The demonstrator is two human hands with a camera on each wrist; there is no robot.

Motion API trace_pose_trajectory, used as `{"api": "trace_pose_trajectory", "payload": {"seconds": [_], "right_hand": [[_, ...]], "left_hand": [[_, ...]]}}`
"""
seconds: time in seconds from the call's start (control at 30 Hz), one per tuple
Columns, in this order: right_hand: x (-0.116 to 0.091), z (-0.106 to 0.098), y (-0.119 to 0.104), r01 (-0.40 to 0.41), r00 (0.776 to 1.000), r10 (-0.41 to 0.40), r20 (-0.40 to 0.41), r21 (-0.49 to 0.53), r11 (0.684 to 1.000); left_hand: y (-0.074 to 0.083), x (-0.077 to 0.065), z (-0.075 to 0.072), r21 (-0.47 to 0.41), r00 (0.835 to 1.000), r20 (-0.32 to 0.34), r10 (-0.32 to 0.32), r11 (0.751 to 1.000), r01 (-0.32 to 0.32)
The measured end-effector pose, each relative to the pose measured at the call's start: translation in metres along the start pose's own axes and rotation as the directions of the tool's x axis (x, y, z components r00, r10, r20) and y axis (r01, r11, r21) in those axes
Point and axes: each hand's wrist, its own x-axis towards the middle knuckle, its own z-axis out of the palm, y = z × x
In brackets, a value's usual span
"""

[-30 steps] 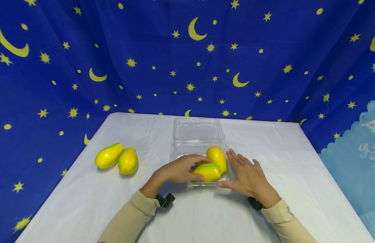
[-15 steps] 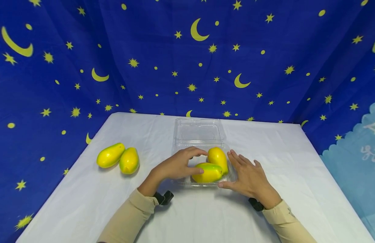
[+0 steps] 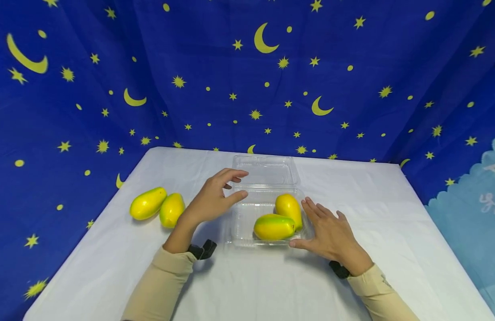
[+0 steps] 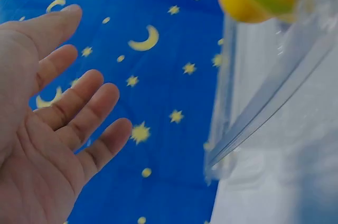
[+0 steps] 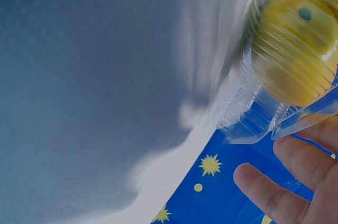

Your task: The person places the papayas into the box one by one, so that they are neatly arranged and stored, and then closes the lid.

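Observation:
A clear plastic clamshell box [image 3: 243,227] stands with its lid [image 3: 263,171] folded back. Two glossy yellow-green, mango-like fruits lie in its right half: one fruit [image 3: 274,227] crosswise at the front, the other fruit [image 3: 288,208] behind it, partly covered. My left hand [image 3: 213,196] is above the box's left side, fingers loosely bent, thumb apart, holding nothing; the left wrist view shows its bare palm [image 4: 42,155]. At the box's right side my right hand [image 3: 331,234] is spread, fingertips right at the wall; the right wrist view shows its fingers [image 5: 303,160] beside the ribbed plastic.
Two more yellow-green fruits, one fruit [image 3: 148,203] and a second fruit [image 3: 172,210], lie side by side at the left of the white-covered table [image 3: 263,285]. A blue star-and-moon curtain [image 3: 215,58] rises behind the table and along its sides.
My left hand has let go of the front fruit, leaving it in the box, and has lifted away to the left and back. The right hand has stayed at the box's side.

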Motion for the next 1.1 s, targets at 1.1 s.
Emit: {"api": "trace_pose_trajectory", "payload": {"seconds": [1.1], "right_hand": [[-0.001, 0.0, 0.0, 0.004, 1.0, -0.004, -0.015, 0.015, 1.0]], "left_hand": [[-0.044, -0.073, -0.052, 0.068, 0.81, -0.528, -0.255, 0.938, 0.339]]}}
